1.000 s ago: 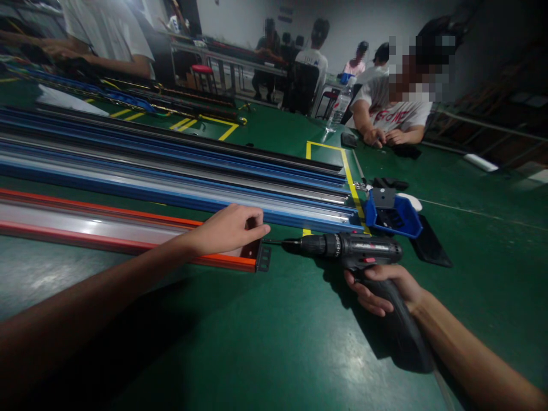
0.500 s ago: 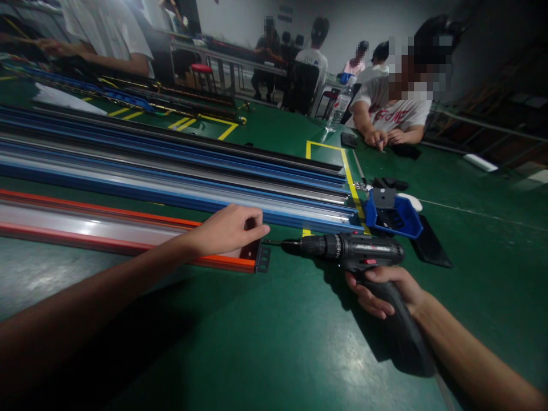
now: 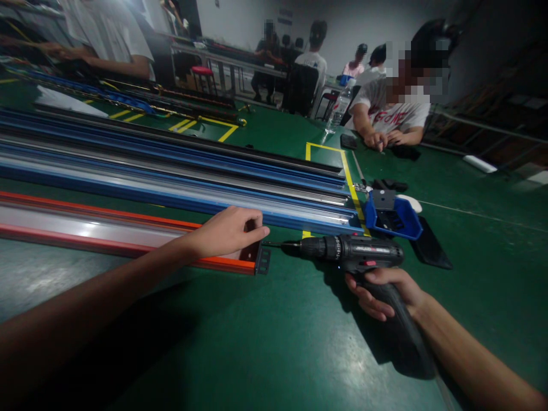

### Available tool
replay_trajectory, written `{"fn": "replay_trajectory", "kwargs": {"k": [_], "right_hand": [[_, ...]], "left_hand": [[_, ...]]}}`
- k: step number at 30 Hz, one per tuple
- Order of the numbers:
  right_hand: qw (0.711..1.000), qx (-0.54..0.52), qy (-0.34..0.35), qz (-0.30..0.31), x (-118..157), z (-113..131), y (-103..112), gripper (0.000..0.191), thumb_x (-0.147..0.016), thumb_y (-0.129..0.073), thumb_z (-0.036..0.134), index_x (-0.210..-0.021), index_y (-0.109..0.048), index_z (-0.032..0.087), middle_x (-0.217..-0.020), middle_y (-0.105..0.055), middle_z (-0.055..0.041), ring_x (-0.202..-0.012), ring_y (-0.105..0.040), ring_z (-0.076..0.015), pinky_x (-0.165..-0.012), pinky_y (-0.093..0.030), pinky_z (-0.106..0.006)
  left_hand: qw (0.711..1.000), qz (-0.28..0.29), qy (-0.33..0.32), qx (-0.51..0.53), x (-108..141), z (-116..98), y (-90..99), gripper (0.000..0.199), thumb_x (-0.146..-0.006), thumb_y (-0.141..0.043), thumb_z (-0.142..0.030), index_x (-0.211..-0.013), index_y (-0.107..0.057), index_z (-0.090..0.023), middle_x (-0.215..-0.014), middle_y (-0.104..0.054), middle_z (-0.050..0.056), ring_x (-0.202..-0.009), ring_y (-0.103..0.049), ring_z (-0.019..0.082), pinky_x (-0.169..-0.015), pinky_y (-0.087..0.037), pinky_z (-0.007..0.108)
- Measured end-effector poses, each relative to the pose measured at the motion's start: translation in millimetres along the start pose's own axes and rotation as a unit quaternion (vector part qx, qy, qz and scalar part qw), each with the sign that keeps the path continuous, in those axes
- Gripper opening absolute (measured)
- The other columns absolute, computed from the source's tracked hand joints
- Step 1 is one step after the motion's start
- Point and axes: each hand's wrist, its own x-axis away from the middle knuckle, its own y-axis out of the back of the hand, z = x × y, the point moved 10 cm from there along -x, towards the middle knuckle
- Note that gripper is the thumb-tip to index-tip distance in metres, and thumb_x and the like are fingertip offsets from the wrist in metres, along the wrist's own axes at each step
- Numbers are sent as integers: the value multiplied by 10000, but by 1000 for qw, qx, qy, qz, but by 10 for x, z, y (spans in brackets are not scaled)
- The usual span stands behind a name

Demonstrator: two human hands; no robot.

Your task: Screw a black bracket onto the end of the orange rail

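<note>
My right hand [image 3: 398, 285] is wrapped round the handle of a black cordless drill [image 3: 368, 251], which lies level above the green surface. Its long thin bit [image 3: 276, 244] points left, and the tip meets a black slotted end cap [image 3: 262, 260]. That cap sits at the right end of an orange-edged metal rail [image 3: 85, 228]. Over this end my left hand [image 3: 229, 231] rests with curled fingers, thumb towards the bit tip, gripping the rail's end by the cap. Any screw at the tip is too small to make out.
Several blue and black rails [image 3: 240, 202] lie parallel beyond the orange one. Right of them stands a blue parts bin [image 3: 398, 228] with black pieces, beside a dark flat slab [image 3: 432, 248]. A water bottle [image 3: 338, 111] and a seated co-worker [image 3: 391, 117] are across the table.
Both hands, the drill and the rail hold nearly the same position. The view has shifted very slightly; nothing was taken hold of or let go.
</note>
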Motion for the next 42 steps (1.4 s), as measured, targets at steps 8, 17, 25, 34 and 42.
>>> {"fn": "replay_trajectory", "kwargs": {"k": [8, 17, 25, 34, 42], "right_hand": [[1000, 6, 7, -7, -7, 15, -6, 266, -867, -622, 298, -989, -675, 67, -707, -632, -27, -380, -488, -55, -459, -519, -217], [1000, 1, 5, 0, 4, 8, -5, 267, -877, -616, 289, -1004, -673, 61, -726, -635, -28, -399, -507, -55, -480, -525, -216], [1000, -6, 9, 1, 7, 12, -10, 270, -878, -614, 277, -1015, -681, 55, -739, -640, -31, -410, -530, -59, -486, -533, -216], [1000, -13, 10, 8, -2, 17, -15, 269, -880, -607, 262, -1012, -689, 42, -747, -641, -34, -417, -544, -57, -498, -541, -218], [1000, -5, 15, 13, -10, 26, -31, 288, -885, -603, 265, -1049, -676, 40, -750, -643, -45, -415, -525, -56, -483, -519, -206]], "left_hand": [[1000, -2, 3, 3, 8, 9, 4, 317, -922, -544, -438, -733, -601, -189, -673, -643, -12, -619, -554, 135, -591, -327, 265], [1000, -1, 1, 4, 6, -1, 2, 321, -924, -541, -443, -734, -597, -191, -676, -641, -11, -621, -553, 137, -594, -324, 268], [1000, 2, 5, 7, 3, 1, -4, 320, -926, -541, -434, -729, -592, -186, -675, -640, -7, -623, -548, 135, -596, -320, 270], [1000, -8, 0, 4, 7, -5, 15, 319, -922, -551, -436, -726, -596, -188, -662, -622, -24, -618, -539, 131, -599, -324, 267], [1000, -4, 3, -1, 8, 2, 3, 311, -925, -549, -426, -729, -601, -190, -678, -635, -21, -634, -549, 131, -607, -329, 267]]}}
